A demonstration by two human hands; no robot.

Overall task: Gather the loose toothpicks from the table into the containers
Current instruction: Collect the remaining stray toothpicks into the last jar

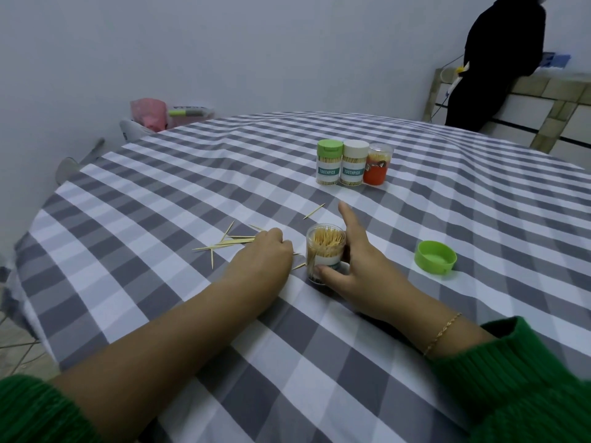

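Now right hand (361, 266) grip holding open container (325, 252), left hand (267, 252) curled over toothpicks (235, 242)

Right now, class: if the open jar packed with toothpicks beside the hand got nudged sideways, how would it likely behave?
The open jar looks taller than wide, so it could tip, though the right hand steadies it. It is round, so once tipped it would probably roll. With its green lid off on the tablecloth, the toothpicks would likely spill.

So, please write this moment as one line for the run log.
left hand: on loose toothpicks | right hand: holds open jar | green lid: off, on table | phase: gathering
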